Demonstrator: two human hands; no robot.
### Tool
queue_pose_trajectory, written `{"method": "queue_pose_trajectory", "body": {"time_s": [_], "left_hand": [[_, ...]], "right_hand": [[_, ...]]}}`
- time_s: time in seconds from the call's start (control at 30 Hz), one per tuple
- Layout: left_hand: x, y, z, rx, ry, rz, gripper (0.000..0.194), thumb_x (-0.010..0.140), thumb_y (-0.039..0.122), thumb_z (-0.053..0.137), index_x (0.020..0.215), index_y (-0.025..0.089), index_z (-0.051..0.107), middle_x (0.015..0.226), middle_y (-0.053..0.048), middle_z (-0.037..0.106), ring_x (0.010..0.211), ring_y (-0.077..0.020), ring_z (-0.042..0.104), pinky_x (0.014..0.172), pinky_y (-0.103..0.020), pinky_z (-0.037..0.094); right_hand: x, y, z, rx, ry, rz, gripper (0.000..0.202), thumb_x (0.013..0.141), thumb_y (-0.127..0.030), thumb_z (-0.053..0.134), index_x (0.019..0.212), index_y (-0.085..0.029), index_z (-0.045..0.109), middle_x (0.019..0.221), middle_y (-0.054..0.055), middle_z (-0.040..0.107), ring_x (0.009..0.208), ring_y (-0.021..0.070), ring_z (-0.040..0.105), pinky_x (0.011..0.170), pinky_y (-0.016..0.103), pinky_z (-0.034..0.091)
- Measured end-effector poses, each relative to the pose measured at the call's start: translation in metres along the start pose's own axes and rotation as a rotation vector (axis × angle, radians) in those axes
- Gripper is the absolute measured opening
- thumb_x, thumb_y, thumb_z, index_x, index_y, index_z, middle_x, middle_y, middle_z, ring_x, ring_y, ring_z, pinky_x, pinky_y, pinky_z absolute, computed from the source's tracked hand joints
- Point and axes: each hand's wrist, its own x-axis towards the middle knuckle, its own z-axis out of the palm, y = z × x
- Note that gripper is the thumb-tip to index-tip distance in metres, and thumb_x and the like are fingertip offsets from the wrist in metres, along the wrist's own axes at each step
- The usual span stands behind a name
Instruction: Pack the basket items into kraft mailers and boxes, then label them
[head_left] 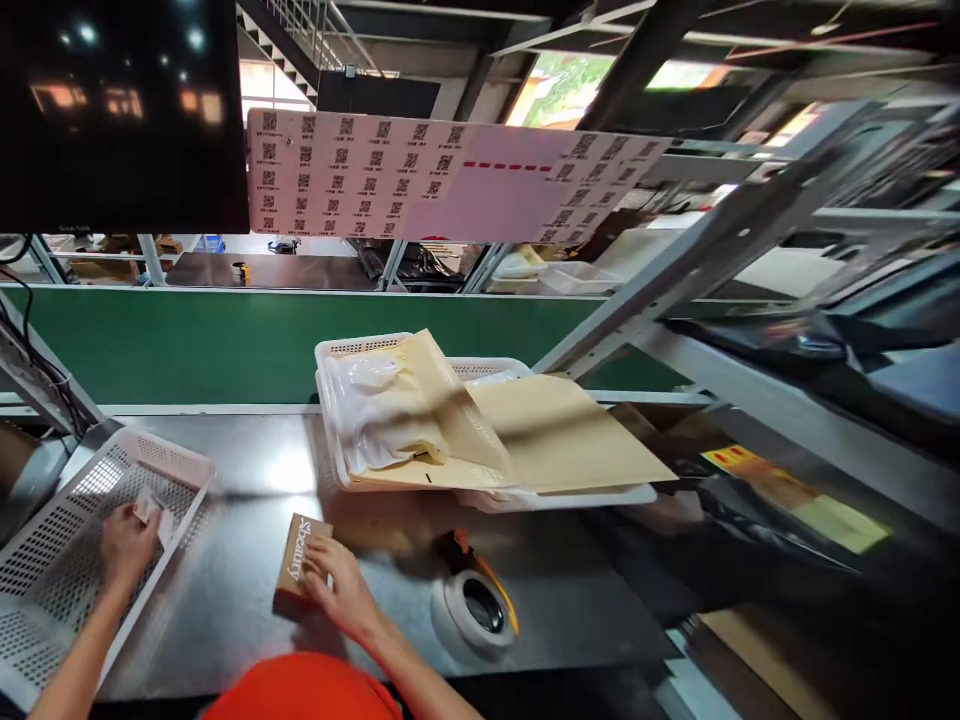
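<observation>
Metal benchtop [240, 610] stretches before a long green strip [187, 340], with a sheet of printed codes [367, 180] above. On it lies the brown box [289, 575] with white lettering, just left of the right hand [341, 585] — its bent fingers touch the box's right side and top edge, though whether they grip it I cannot tell. Over the white basket [161, 455] at far left, the left hand [129, 545] has its fingers pinched together on a small white slip [165, 527]. Right of the right hand sits a tape roll [451, 605] — well apart from its fingers.
</observation>
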Motion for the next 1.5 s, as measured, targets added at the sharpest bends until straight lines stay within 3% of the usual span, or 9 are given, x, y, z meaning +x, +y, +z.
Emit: {"method": "queue_pose_trajectory", "body": {"time_s": [0.07, 0.17, 0.3, 0.47, 0.57, 0.7, 0.9, 1.17, 1.5], "left_hand": [[-0.049, 0.031, 0.014, -0.268, -0.013, 0.059, 0.026, 0.08, 0.05, 0.058, 0.083, 0.026, 0.068, 0.104, -0.009, 0.079, 0.117, -0.0359, 0.07, 0.107, -0.052, 0.054], [-0.125, 0.077, 0.046, -0.615, -0.402, 0.076, 0.042, 0.075, 0.064, 0.066, 0.087, 0.025, 0.074, 0.106, -0.013, 0.082, 0.106, -0.0363, 0.075, 0.102, -0.048, 0.059], [-0.181, 0.109, 0.065, -0.698, -0.647, 0.086, 0.046, 0.075, 0.07, 0.069, 0.09, 0.026, 0.076, 0.096, -0.012, 0.082, 0.093, -0.0327, 0.077, 0.094, -0.046, 0.062], [-0.176, 0.123, 0.044, -0.812, -0.538, 0.063, 0.065, 0.067, 0.066, 0.08, 0.115, 0.022, 0.072, 0.11, -0.012, 0.078, 0.103, -0.0295, 0.074, 0.09, -0.04, 0.062], [-0.168, 0.136, 0.037, -0.795, -0.512, 0.026, 0.061, 0.069, 0.07, 0.075, 0.102, 0.018, 0.074, 0.096, -0.011, 0.078, 0.089, -0.0259, 0.073, 0.082, -0.037, 0.06], [-0.17, 0.151, 0.044, -0.736, -0.551, 0.097, 0.049, 0.075, 0.065, 0.073, 0.089, 0.018, 0.077, 0.084, -0.007, 0.078, 0.077, -0.0212, 0.069, 0.075, -0.033, 0.057], [-0.181, 0.155, 0.054, -0.788, -0.637, 0.167, 0.047, 0.075, 0.061, 0.08, 0.087, 0.015, 0.08, 0.082, -0.007, 0.078, 0.075, -0.019, 0.068, 0.073, -0.03, 0.055], [-0.187, 0.15, 0.058, -0.783, -0.664, 0.225, 0.033, 0.078, 0.049, 0.08, 0.08, 0.017, 0.081, 0.084, -0.007, 0.076, 0.079, -0.0197, 0.068, 0.074, -0.029, 0.053], [-0.203, 0.129, 0.079, -0.955, -0.81, -0.207, 0.044, 0.059, 0.052, 0.093, 0.069, 0.014, 0.072, 0.058, 0.003, 0.062, 0.055, -0.0093, 0.049, 0.057, -0.023, 0.039]], "right_hand": [[0.011, -0.021, -0.004, 0.215, 0.077, 0.016, 0.037, 0.09, -0.034, 0.062, 0.123, -0.022, 0.075, 0.129, 0.014, 0.075, 0.125, 0.0306, 0.067, 0.113, 0.054, 0.049], [0.031, -0.052, -0.014, 0.47, 0.106, 0.11, 0.057, 0.08, -0.044, 0.075, 0.132, -0.022, 0.07, 0.132, 0.012, 0.074, 0.119, 0.0304, 0.069, 0.107, 0.051, 0.054], [0.043, -0.069, -0.031, 0.647, -0.054, 0.143, 0.034, 0.079, -0.047, 0.073, 0.096, -0.018, 0.077, 0.091, 0.005, 0.079, 0.084, 0.0218, 0.071, 0.08, 0.036, 0.058], [0.03, -0.065, -0.045, 0.604, -0.059, 0.114, 0.026, 0.083, -0.043, 0.068, 0.081, -0.017, 0.074, 0.074, 0.002, 0.073, 0.07, 0.017, 0.064, 0.07, 0.03, 0.052], [0.021, -0.064, -0.047, 0.544, -0.091, 0.08, 0.028, 0.086, -0.044, 0.067, 0.087, -0.017, 0.075, 0.08, 0.004, 0.076, 0.074, 0.019, 0.068, 0.072, 0.031, 0.055], [0.013, -0.066, -0.053, 0.379, 0.047, -0.072, 0.029, 0.092, -0.043, 0.063, 0.107, -0.019, 0.074, 0.092, 0.006, 0.078, 0.082, 0.0198, 0.072, 0.078, 0.032, 0.057], [0.005, -0.058, -0.061, 0.167, 0.167, -0.414, 0.021, 0.102, -0.03, 0.056, 0.094, -0.022, 0.074, 0.086, 0.006, 0.078, 0.08, 0.0175, 0.072, 0.075, 0.028, 0.057], [-0.003, -0.043, -0.059, -0.085, 0.182, -0.534, 0.022, 0.105, -0.027, 0.055, 0.102, -0.021, 0.075, 0.092, 0.006, 0.08, 0.08, 0.0177, 0.073, 0.073, 0.028, 0.055], [-0.021, -0.035, -0.051, -0.339, 0.24, -0.681, 0.024, 0.105, -0.02, 0.052, 0.096, -0.02, 0.075, 0.079, 0.004, 0.077, 0.063, 0.0159, 0.066, 0.059, 0.028, 0.043]]}}
